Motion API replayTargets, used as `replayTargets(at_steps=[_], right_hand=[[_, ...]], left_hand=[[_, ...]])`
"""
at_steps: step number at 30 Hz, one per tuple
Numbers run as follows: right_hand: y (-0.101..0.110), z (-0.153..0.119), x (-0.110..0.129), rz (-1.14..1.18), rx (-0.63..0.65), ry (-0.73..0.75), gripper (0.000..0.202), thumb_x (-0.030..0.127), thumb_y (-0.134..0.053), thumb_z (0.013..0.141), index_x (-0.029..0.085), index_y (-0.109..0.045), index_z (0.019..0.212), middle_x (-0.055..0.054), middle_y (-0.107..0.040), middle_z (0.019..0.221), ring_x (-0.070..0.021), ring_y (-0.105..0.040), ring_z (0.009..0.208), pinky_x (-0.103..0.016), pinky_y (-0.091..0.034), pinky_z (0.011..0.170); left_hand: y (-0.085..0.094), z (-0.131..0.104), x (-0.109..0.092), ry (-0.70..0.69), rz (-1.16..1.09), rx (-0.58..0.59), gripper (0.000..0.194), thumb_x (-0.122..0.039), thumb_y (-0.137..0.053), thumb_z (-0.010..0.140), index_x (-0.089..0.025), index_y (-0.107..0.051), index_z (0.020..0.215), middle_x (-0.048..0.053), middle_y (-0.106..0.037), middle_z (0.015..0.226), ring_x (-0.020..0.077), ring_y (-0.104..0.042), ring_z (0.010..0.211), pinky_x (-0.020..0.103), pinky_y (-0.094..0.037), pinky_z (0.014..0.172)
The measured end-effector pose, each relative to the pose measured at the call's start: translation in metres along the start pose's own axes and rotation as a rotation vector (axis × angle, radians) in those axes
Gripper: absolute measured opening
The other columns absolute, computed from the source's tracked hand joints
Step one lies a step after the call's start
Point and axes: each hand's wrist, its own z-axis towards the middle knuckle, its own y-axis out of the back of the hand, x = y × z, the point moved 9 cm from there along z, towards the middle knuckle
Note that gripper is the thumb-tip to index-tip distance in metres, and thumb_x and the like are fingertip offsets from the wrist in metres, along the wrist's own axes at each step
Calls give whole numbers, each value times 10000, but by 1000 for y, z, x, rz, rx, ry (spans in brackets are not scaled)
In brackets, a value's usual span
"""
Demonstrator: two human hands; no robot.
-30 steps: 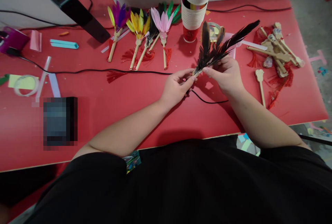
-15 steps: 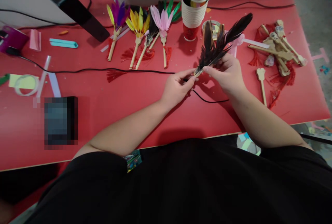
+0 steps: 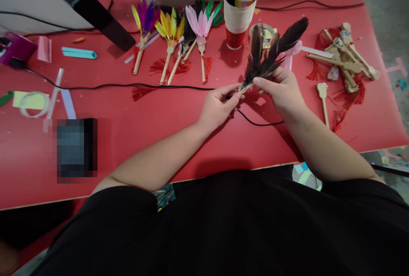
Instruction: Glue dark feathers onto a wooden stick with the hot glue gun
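Over the middle of the red table I hold a small fan of black and dark brown feathers (image 3: pixel 262 56), its tips up and to the right. My left hand (image 3: pixel 219 107) pinches its wooden base, most of which the fingers hide. At the lower right of the feathers is my right hand (image 3: pixel 283 88), thumb and fingers closed on them. Finished-looking feather fans with wooden sticks lie behind: a purple and yellow one (image 3: pixel 147 18), a yellow one (image 3: pixel 171 29) and a pink one (image 3: pixel 200 22).
Stacked paper cups (image 3: pixel 237 16) stand at the back, beside a round tape roll (image 3: pixel 266 33). Wooden sticks with red tassels (image 3: pixel 343 56) pile at right, near a single wooden stick (image 3: pixel 322 97). A black cable (image 3: pixel 128 85) crosses the table (image 3: pixel 153 127). A blurred-out device (image 3: pixel 75 148) lies at left.
My right hand has shifted slightly right along the feathers, and the feathers are spread a little wider. My left hand stays where it was, gripping the base.
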Motion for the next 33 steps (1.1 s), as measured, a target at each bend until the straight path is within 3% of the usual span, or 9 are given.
replayTargets(at_steps=[14,22,26,33], right_hand=[[-1,4,-21,19,60,-77,551,683,-1125,815,319,-765,1017,26,-692,837,-199,-686,763,-374,-628,677],[-4,3,-16,39,66,-48,571,690,-1117,813,310,-723,977,25,-654,830,-183,-651,755,-367,-597,697],[-4,3,-12,29,49,-38,614,726,-1133,766,305,-730,964,17,-683,842,-189,-675,784,-356,-606,693],[0,4,-6,-1,33,26,535,641,-1148,809,289,-798,1007,-14,-786,962,-228,-774,918,-374,-687,761]], left_hand=[[2,2,3,13,-14,-15,365,-306,-901,1092,-199,-924,1441,61,-933,1052,86,-724,640,189,-507,481],[4,3,3,6,-16,-16,350,-298,-902,1090,-208,-935,1428,57,-935,1050,88,-726,644,197,-500,483],[3,2,2,12,-16,-15,347,-297,-901,1092,-206,-941,1424,62,-935,1048,91,-716,636,212,-509,493],[3,4,3,6,-12,-12,321,-305,-903,1098,-216,-949,1404,66,-942,1057,98,-728,648,216,-514,500]])
